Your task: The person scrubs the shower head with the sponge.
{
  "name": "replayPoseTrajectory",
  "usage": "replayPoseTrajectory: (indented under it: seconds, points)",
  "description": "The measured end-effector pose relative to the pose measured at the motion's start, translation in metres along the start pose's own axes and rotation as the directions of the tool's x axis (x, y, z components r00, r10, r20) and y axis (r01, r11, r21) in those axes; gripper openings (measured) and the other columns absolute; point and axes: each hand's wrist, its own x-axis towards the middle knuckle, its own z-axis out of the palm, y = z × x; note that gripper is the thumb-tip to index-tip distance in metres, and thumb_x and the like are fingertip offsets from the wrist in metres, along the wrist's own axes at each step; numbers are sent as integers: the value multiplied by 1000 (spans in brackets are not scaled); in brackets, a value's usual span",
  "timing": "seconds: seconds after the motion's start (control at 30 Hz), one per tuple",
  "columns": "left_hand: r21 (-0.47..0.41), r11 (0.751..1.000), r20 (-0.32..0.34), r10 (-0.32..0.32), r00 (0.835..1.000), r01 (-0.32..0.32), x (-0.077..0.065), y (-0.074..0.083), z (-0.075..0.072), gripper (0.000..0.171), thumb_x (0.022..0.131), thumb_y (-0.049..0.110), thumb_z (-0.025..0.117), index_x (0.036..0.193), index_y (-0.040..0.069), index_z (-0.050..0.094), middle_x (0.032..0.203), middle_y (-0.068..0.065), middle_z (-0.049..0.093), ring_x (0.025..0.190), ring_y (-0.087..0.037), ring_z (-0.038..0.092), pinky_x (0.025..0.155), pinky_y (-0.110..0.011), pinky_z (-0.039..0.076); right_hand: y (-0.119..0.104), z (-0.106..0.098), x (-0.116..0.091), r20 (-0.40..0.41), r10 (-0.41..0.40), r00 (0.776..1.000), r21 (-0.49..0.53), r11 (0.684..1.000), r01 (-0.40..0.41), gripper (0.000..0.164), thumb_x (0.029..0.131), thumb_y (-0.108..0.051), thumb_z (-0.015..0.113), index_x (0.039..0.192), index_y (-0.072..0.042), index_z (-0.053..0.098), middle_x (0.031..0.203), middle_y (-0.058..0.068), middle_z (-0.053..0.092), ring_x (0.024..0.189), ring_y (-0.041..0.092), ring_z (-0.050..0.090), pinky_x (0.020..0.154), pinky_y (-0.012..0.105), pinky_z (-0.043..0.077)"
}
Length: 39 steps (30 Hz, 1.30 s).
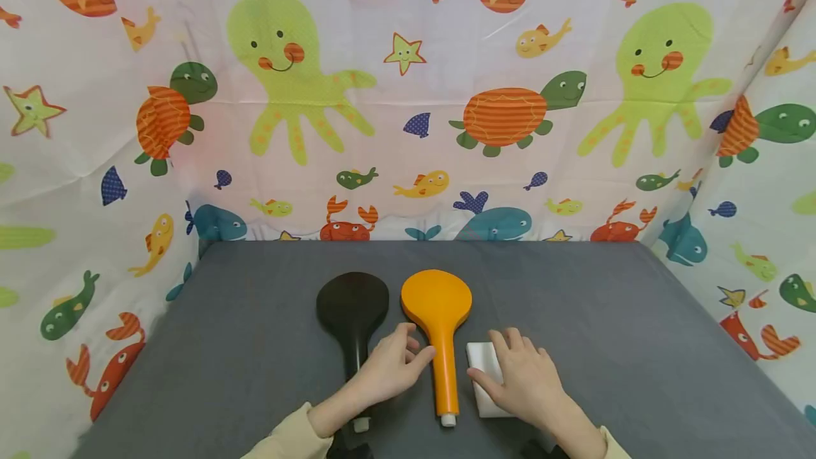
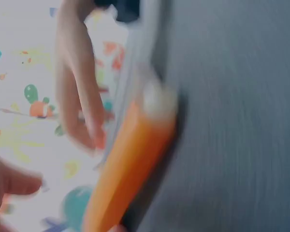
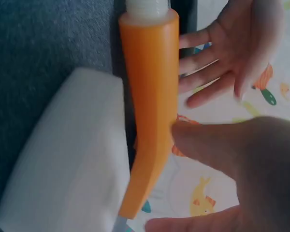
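An orange handheld shower head, its round head pointing away, lies in the middle of the grey table. Its handle ends in a white threaded fitting. To its left lies a black shower head of like shape, its handle partly hidden by my left hand. That hand hovers between the two handles with relaxed fingers and holds nothing. My right hand is over a white block, fingers spread, covering its right side; whether it touches the block I cannot tell. The left wrist view is blurred.
The grey tabletop reaches back to a white curtain printed with sea animals, which also hangs on both sides. Dark wrist straps show at the near edge below the hands.
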Motion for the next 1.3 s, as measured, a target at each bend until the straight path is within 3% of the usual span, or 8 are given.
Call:
replayPoseTrajectory:
  seconds: [0.23,0.57,0.7,0.8,0.93,1.13,1.2,1.3]
  points:
    - [-307,921,54,-234,971,239,16,-2,31,58,86,24,67,119,-15,39,93,-17,57,68,-23,60,57,-36,54,-5,10,-3,102,11,995,95,995,-21,68,74,-53,70,118,-2,55,105,18,47,68,23,51,52,38,46]
    - [-444,836,68,-327,943,322,28,-8,45,33,77,8,74,95,-10,54,79,-10,62,68,-17,63,61,-32,55,-6,17,-5,105,50,993,172,983,-67,59,75,-33,74,118,0,53,113,23,42,78,30,49,53,39,45]
    - [-544,771,133,-310,941,331,30,-11,42,24,81,6,69,96,-10,60,84,-11,62,73,-19,64,69,-36,55,-5,12,-4,24,66,998,148,987,-69,50,75,-27,71,116,-3,55,114,22,43,78,31,49,50,36,44]
    - [-594,737,177,-272,946,323,27,-11,35,27,84,6,67,103,-11,58,87,-11,64,78,-22,65,72,-37,54,-5,2,-2,-157,25,987,102,995,-8,46,74,-24,70,114,-6,58,116,22,44,79,31,49,50,34,44]
    - [-629,721,198,-214,957,291,15,-9,24,34,84,6,67,110,-9,55,92,-11,63,82,-25,66,75,-38,54,-9,-10,6,-387,-197,901,25,974,224,41,78,-26,67,116,-13,60,118,15,48,87,29,50,61,37,47]
    - [-609,765,179,-122,976,207,-2,0,12,47,80,8,70,121,-2,53,108,-8,57,84,-23,64,78,-37,52,-23,-18,22,-440,-541,717,-44,811,584,36,97,-37,43,125,-19,58,132,11,48,113,32,47,86,50,45]
    - [-614,769,186,-78,979,178,-6,2,10,45,81,7,70,122,-1,53,109,-8,57,83,-22,64,77,-37,52,-23,-21,30,-456,-558,693,-58,796,603,37,98,-36,40,126,-18,58,134,12,47,117,33,45,88,51,43]
    - [-617,774,197,-23,980,142,-11,2,9,42,82,6,68,120,0,54,107,-7,58,81,-21,64,74,-36,53,-15,-29,47,-511,-499,700,-50,830,555,34,97,-31,48,125,-15,58,134,15,47,120,36,43,89,52,41]
